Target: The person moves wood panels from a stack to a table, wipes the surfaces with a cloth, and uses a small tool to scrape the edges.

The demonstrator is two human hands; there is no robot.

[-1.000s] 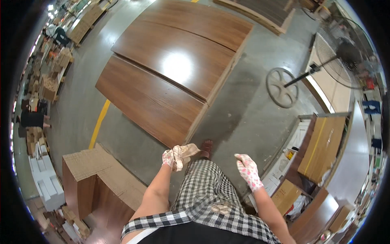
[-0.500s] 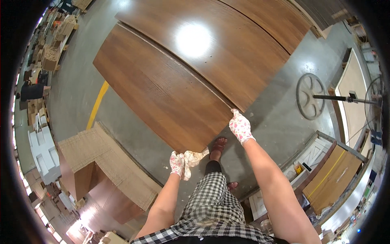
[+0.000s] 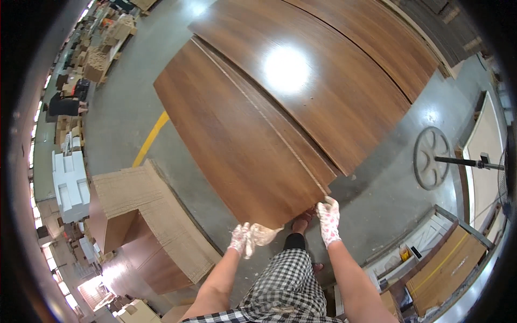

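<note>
Over the middle of the view, reaching out toward 11 o'clock, lies the brown wood-grain panel (image 3: 237, 140), its near end toward the wearer. Just past 6 o'clock, the gloved left hand (image 3: 240, 238) has its fingers closed around a crumpled beige cloth (image 3: 264, 235), which sits against the panel's near-left corner. Toward 4 o'clock, the gloved right hand (image 3: 328, 218) is at the near-right corner, fingers partly bent and not spread wide; whether they grip the edge or only touch it, I cannot tell.

As for progress, the panel lies out of line with the lower panel (image 3: 323, 175), a strip of which is bared along its 2 o'clock side. I judge the shift only partial: most of the panel appears to lie over that one, not clear of it. The neighbouring panel (image 3: 334, 102), toward 1 o'clock, has neither hand on it. A spoked round stand base (image 3: 432, 157) stands at 3 o'clock.
</note>
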